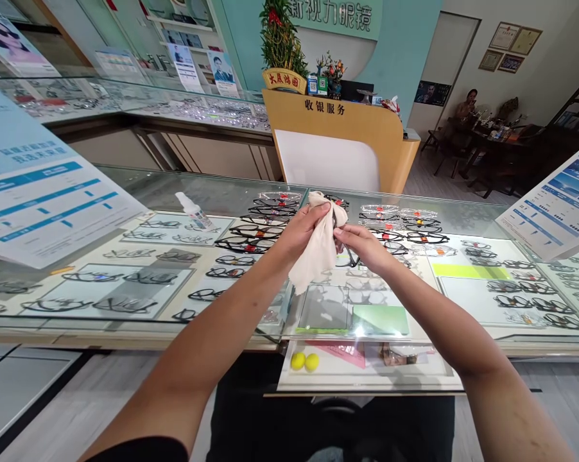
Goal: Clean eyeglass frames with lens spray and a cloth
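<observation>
My left hand (303, 230) pinches a cream cleaning cloth (318, 253) that hangs down over the glass counter (164, 192). Against the cloth, my right hand (361, 245) grips a pair of dark-framed glasses (348, 258); only part of the frame shows below the fingers. Both hands are closed and meet above the middle of the counter. A small white spray bottle (194, 210) lies on the glass to the left, apart from both hands.
Rows of glasses frames (258, 231) lie under the glass. Tilted blue-and-white info boards stand at left (39, 199) and right (556, 205). Two yellow balls (304, 361) sit on a lower shelf. A wooden cashier desk (342, 138) is behind; a person sits far right (467, 106).
</observation>
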Demonstrator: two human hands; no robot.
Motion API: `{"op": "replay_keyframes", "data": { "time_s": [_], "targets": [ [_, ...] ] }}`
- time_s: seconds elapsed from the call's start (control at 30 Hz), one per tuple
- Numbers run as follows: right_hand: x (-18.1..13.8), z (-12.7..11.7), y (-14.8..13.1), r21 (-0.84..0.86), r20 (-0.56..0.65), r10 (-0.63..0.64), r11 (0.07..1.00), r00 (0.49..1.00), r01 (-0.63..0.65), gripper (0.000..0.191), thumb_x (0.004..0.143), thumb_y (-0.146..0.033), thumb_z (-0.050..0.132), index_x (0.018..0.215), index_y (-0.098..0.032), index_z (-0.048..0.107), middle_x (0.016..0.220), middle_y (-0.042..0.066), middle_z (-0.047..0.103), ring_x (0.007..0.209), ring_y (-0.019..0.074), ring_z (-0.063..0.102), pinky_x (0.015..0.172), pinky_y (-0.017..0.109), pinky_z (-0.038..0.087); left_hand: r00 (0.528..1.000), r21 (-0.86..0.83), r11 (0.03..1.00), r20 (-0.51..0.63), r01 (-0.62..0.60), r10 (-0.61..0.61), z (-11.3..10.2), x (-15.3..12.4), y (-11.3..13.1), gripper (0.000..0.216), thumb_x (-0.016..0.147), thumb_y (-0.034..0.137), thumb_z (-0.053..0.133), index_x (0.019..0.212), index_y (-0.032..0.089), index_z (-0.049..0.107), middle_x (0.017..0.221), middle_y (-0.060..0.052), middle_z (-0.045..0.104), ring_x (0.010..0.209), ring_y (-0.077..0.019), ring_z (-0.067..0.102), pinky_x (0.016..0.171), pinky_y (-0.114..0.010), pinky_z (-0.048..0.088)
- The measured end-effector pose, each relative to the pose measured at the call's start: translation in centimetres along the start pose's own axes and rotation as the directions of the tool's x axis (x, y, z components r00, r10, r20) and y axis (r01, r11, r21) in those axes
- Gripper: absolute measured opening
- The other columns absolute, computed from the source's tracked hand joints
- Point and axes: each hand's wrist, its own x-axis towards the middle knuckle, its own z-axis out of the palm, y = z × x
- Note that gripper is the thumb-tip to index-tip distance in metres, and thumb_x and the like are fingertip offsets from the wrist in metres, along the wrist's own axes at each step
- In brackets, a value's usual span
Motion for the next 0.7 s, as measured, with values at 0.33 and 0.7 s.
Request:
{"op": "replay_keyframes", "data": {
  "time_s": [0.33, 0.7],
  "targets": [
    [0.5, -1.1, -0.5, 0.02, -0.125, -0.075, 0.997, 0.989, 0.078, 0.047, 0.076, -0.066, 0.084, 0.075, -0.02, 0.074, 0.077, 0.001, 0.069, 0.069, 0.0149, 0.056, 0.073, 0.031, 0.049, 0.999, -0.029, 0.998, -0.012, -0.052, 0.051, -1.3, 1.3, -0.4, 0.057, 0.063, 0.051, 0.103, 0.085, 0.018, 0.062, 0.066, 0.002, 0.067, 0.059, -0.0154, 0.067, 0.056, -0.025, 0.055],
    [0.6, -0.3, 1.7, 0.083, -0.071, -0.036, 0.996, 0.997, 0.042, 0.06, 0.07, -0.077, 0.086, 0.073, -0.021, 0.067, 0.07, -0.001, 0.059, 0.069, 0.0149, 0.051, 0.069, 0.03, 0.046, 0.943, 0.182, 0.955, -0.195, -0.234, 0.268, 0.4, 0.6, -0.6, 0.056, 0.067, 0.059, 0.098, 0.086, 0.017, 0.067, 0.066, 0.002, 0.067, 0.05, -0.0132, 0.061, 0.047, -0.024, 0.048]
  ]
}}
